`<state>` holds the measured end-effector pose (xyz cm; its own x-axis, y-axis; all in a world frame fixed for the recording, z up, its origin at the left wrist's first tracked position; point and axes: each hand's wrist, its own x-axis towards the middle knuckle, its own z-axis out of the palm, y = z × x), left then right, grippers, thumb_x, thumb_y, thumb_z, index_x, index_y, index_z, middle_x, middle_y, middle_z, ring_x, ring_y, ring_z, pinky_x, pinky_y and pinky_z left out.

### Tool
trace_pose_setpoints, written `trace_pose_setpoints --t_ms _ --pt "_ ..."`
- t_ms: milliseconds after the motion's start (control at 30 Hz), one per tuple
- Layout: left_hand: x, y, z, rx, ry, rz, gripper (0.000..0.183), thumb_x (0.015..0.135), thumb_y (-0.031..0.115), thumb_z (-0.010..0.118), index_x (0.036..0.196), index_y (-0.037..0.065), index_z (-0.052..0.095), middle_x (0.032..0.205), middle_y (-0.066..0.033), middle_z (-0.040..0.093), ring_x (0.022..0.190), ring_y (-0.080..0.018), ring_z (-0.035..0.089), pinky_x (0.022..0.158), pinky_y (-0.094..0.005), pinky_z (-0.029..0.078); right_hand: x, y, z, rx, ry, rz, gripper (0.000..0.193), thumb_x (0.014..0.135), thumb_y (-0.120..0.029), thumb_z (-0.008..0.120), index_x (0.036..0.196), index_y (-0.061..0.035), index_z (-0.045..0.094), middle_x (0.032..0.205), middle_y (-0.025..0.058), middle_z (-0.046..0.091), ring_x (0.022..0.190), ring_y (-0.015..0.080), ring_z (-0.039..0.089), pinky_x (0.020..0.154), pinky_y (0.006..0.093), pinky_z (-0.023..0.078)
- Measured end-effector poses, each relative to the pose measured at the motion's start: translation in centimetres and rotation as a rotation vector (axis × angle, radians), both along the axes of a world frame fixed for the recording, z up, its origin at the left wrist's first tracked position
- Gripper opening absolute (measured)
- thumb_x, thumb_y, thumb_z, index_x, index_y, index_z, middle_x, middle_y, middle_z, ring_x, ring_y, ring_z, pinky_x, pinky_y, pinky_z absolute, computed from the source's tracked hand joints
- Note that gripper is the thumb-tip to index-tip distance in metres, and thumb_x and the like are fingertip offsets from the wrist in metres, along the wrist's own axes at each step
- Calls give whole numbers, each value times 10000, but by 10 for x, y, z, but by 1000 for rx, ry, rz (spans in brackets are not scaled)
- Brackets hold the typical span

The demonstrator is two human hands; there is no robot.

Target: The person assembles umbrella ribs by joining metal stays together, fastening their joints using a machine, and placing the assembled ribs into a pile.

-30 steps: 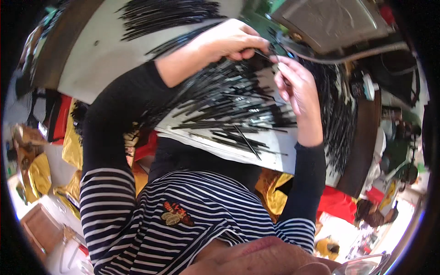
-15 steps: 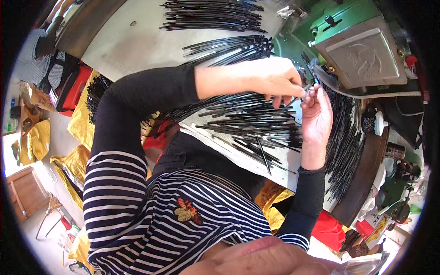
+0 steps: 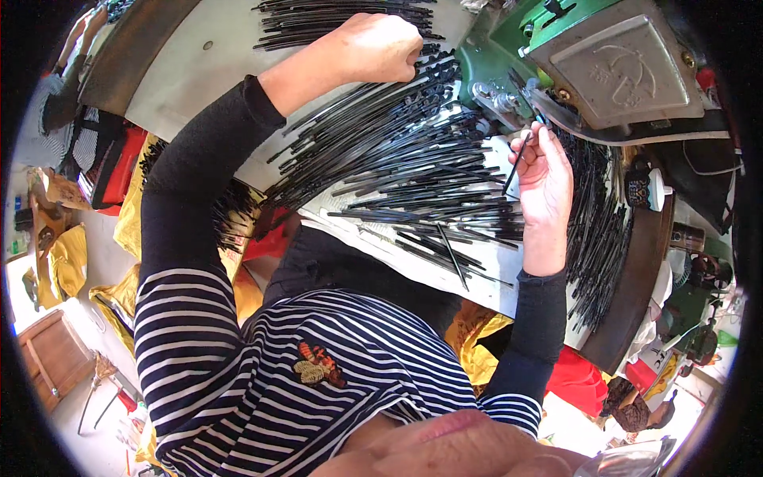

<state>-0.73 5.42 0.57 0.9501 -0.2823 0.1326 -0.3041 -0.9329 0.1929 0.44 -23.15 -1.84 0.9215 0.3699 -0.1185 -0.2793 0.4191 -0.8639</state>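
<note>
Many thin black rods [image 3: 381, 135] lie fanned across the white tabletop, several with knobbed ends toward the machine. My left hand [image 3: 381, 46] is over the far end of this pile, its fingers curled closed and turned away; whatever they hold is hidden. Beside the machine, my right hand [image 3: 544, 179] is raised, palm up, pinching one short black rod [image 3: 515, 168] between thumb and fingers. The rod slants down toward the pile. Just beyond that hand sits the green machine [image 3: 497, 60] with its grey metal cover [image 3: 624, 75].
Another bundle of black rods [image 3: 318, 22] lies at the far edge, and a dense heap [image 3: 592, 238] stands to the right of my right forearm. A dark curved edge [image 3: 636, 286] bounds the table there. Yellow sacks [image 3: 67, 258] and another person's arm [image 3: 75, 40] show at left.
My left hand has left my right hand and moved left and away to the pile's far end. My right hand stays beside the machine, the rod now plainly visible in its fingers.
</note>
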Motion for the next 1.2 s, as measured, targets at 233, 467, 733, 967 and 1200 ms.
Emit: trace_pose_setpoints --t_ms 233,467,733,967,1200 --pt "-3 2 -9 -203 -107 47 206 706 176 552 830 35 637 748 -123 635 733 -297 617 671 -387 487 0 0 1 -13 0 36 172 906 -141 508 957 6 580 825 90 622 730 197 632 629 306 535" --pt "-5 3 2 -47 117 121 203 677 194 570 770 31 646 721 -141 632 687 -294 614 646 -366 486 -2 2 2 -45 -2 60 182 898 -154 525 980 3 567 818 83 622 715 185 629 634 300 526" --pt "-12 -2 10 -128 13 65 198 704 191 572 796 24 628 722 -142 623 662 -286 603 630 -355 476 -10 6 19 -240 -29 161 203 893 -164 529 988 11 566 744 71 606 582 126 595 507 222 480" --pt "5 -24 -1 -761 354 -120 265 799 237 664 935 13 623 691 -17 606 577 -52 543 515 -198 445 -22 20 35 -606 -145 387 301 884 -172 539 1127 5 525 714 47 583 501 79 548 463 181 449" --pt "5 -51 1 -791 299 -115 345 770 277 658 944 -20 645 739 -97 660 546 -108 588 505 -232 482 -17 20 29 -627 -201 362 301 890 -154 519 1145 6 510 692 40 590 469 71 537 422 170 377"
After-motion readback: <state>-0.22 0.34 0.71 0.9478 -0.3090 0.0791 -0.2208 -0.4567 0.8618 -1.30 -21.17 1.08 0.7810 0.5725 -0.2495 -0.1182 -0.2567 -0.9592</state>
